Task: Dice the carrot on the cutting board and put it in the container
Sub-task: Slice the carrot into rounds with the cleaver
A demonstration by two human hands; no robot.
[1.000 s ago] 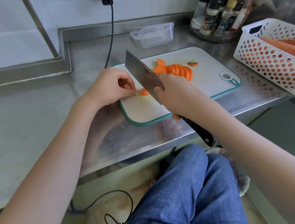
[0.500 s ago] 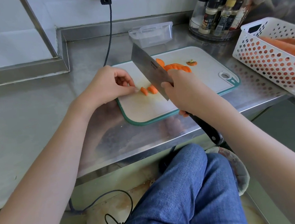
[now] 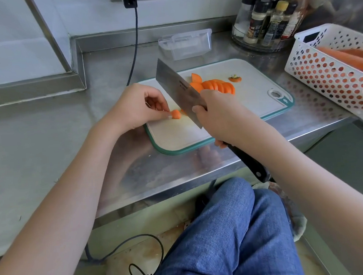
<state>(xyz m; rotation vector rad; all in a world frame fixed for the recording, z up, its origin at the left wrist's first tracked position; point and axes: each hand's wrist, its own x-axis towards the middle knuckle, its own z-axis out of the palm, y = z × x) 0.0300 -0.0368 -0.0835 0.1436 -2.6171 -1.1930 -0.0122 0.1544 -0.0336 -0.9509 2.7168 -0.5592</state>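
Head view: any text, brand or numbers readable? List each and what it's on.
Nothing can be read in full.
Cleaver: a short dark mark printed on the blade, too small and blurred to read.
Spice bottles: printed labels, too blurred to read.
Red-capped sauce bottle: label blurred, unreadable.
Cutting board, clear container, white basket: no text visible.

Kitchen, steel counter [image 3: 45,130], spice bottles [image 3: 262,20], probably commercial

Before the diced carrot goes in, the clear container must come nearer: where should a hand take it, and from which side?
Take the clear container by its short left end wall, from the left. It lies behind the cutting board, and the cleaver stands in front.
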